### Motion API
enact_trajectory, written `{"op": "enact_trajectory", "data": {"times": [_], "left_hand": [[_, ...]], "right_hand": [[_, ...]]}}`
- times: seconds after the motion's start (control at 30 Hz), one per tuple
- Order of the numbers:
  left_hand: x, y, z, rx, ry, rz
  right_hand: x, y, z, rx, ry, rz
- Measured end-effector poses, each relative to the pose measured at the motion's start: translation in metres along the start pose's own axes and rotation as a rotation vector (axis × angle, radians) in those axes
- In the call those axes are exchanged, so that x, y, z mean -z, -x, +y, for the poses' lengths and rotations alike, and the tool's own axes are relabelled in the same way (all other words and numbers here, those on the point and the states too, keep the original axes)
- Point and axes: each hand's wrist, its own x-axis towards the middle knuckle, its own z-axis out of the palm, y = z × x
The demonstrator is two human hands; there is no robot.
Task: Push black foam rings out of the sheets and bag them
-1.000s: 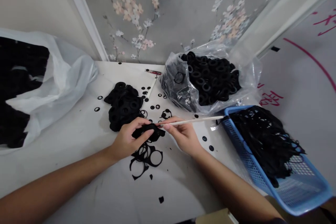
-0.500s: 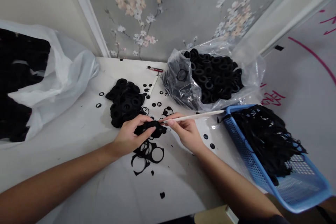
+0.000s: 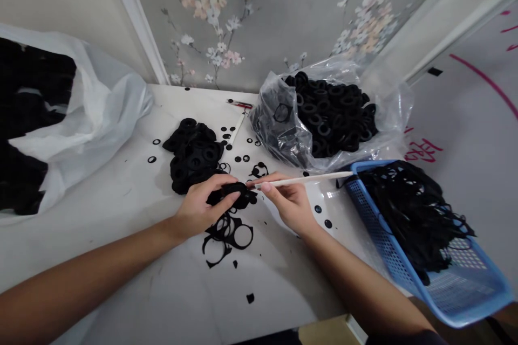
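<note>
My left hand pinches a black rubber ring between thumb and fingers, with more black material bunched beneath it. Held like a pen in my right hand is a slim white stick-like tool, its long end pointing right. The tool's working tip is at the ring's right side, too small to make out. Just beyond my left hand lies a heap of black rings. Thin cut-out black scraps lie on the white table below my hands.
A clear plastic bag full of black rings stands at the back. At right, a blue basket holds black scraps. A white bag with black pieces sits at left. Another white stick and a red pen-like item lie near the wall.
The ring has turned slightly in my left hand, and the tool has shifted a little to the right. Both hands keep their grip; the whole view has shifted slightly.
</note>
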Motion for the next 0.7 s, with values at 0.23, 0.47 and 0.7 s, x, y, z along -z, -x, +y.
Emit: {"op": "enact_trajectory", "data": {"times": [0.23,0.47,0.7], "left_hand": [[0.003,-0.003,0.0,-0.16,0.009,-0.048],[0.001,0.003,-0.001,0.027,0.173,-0.128],[0.001,0.003,0.001,0.055,0.117,-0.142]], "right_hand": [[-0.001,0.0,0.003,-0.008,-0.096,0.026],[-0.005,0.0,0.007,0.015,-0.025,0.039],[-0.013,0.004,0.012,0.023,0.128,-0.1]]}}
